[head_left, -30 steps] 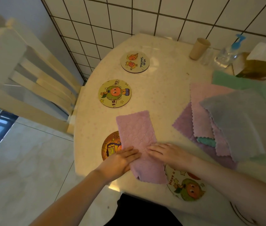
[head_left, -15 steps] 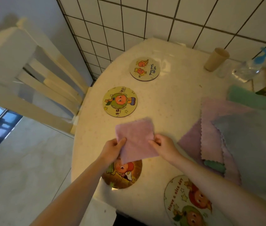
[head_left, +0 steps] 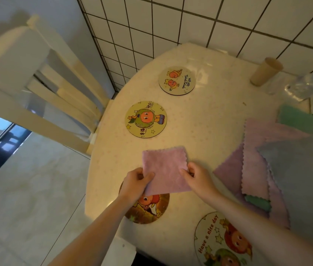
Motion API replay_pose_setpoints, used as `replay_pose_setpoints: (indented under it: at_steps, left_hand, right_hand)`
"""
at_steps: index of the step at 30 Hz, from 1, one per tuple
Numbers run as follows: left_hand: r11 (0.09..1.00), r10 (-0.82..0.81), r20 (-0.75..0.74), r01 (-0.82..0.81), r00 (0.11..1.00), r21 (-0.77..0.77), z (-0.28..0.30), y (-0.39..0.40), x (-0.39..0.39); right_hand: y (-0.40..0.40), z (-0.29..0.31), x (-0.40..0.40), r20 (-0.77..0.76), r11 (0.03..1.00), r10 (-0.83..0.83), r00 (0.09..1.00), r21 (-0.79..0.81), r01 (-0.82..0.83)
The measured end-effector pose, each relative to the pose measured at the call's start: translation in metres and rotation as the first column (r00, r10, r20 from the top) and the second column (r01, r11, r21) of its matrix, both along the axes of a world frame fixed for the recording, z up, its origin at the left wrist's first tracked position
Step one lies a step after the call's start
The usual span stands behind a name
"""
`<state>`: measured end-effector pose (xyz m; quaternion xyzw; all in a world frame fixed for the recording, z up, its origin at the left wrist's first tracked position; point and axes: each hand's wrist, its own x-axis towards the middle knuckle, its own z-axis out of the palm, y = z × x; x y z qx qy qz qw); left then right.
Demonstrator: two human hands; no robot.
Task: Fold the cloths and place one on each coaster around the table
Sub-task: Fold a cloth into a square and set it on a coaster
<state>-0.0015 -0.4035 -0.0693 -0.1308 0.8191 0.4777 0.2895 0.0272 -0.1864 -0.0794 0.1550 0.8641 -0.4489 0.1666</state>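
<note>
Both hands hold one folded pink cloth [head_left: 166,170] over the near-left part of the round table [head_left: 209,116]. Left hand [head_left: 135,182] is closed on the cloth's left edge, thumb on top, fingers curled beneath. Right hand [head_left: 196,177] pinches the right edge the same way. Holding it at two opposite edges keeps the layers flat and square, so the fold does not slip open.

The cloth's near edge overlaps the far rim of the dark coaster [head_left: 148,208], which lies at the table edge just in front of the person. Cannot tell whether the cloth rests on the table or is held slightly above it. Judgement: the folding of this piece is done, and it looks lined up for setting down on that coaster, the closest bare one.

Three other coasters show, all bare: a green-fruit coaster [head_left: 146,119] further out, a small pale coaster [head_left: 176,80] beyond it near the tiled wall, and a "Have a nice day" coaster [head_left: 223,240] at the near right. They follow the table's curve, one per seat as it seems.

The pile of unfolded cloths [head_left: 267,169] lies to the right, pink, purple, green and grey overlapping, within the right hand's reach. A paper cup [head_left: 266,72] and a spray bottle [head_left: 305,83] stand at the far side, well apart from the work.

Task is at an early stage: no coaster is covered yet
</note>
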Motion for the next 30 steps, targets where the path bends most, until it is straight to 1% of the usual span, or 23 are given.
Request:
replay_pose_setpoints:
  at_steps: [3,7,9,11,13,15,17,19,21,25,27,30]
  left_hand:
    - [0.997,0.063,0.013,-0.062,0.998,-0.054,-0.001,0.003,0.002]
    - [0.979,0.072,-0.041,-0.079,0.997,-0.187,0.002,0.009,0.001]
    - [0.966,0.087,-0.043,-0.095,0.995,-0.241,0.004,0.01,0.001]
    - [0.952,0.082,-0.054,-0.094,0.995,-0.291,0.007,0.009,0.002]
    - [0.936,0.042,-0.096,-0.073,0.994,-0.344,0.009,0.006,0.001]
    - [0.928,0.015,-0.134,-0.063,0.991,-0.366,0.011,0.006,-0.004]
    - [0.94,0.038,-0.133,-0.081,0.99,-0.33,0.013,0.009,-0.012]
    - [0.951,0.08,-0.103,-0.107,0.992,-0.289,0.014,0.016,-0.021]
    - [0.953,0.129,-0.061,-0.141,0.99,-0.269,0.013,0.024,-0.029]
    - [0.954,0.23,0.017,-0.222,0.973,-0.201,0.009,0.03,-0.041]
    - [0.968,0.211,0.037,-0.203,0.977,-0.146,0.008,0.028,-0.043]
    - [0.99,0.135,0.018,-0.135,0.991,0.029,0.015,0.024,-0.045]
  right_hand:
    - [-0.003,0.0,-0.002,0.044,0.999,-0.028,0.999,0.037,0.026]
    - [-0.006,0.0,-0.011,0.143,0.991,-0.053,0.988,0.129,0.035]
    - [-0.005,0.003,-0.015,0.165,0.985,-0.053,0.985,0.172,0.025]
    - [-0.001,0.005,-0.016,0.159,0.979,-0.044,0.986,0.204,0.011]
    - [0.002,0.007,-0.018,0.132,0.972,-0.027,0.991,0.237,-0.005]
    - [0.004,0.01,-0.024,0.094,0.973,-0.036,0.995,0.231,0.013]
    - [0.005,0.013,-0.032,0.072,0.975,-0.035,0.997,0.223,0.018]
    - [0.003,0.013,-0.039,0.079,0.971,-0.007,0.997,0.24,-0.012]
    - [0.0,0.01,-0.044,0.104,0.96,0.027,0.994,0.275,-0.055]
    - [-0.002,0.008,-0.049,0.154,0.951,0.007,0.988,0.306,-0.054]
    - [-0.004,0.009,-0.051,0.185,0.948,-0.014,0.983,0.314,-0.046]
    - [-0.006,0.012,-0.056,0.204,0.951,-0.058,0.977,0.309,-0.008]
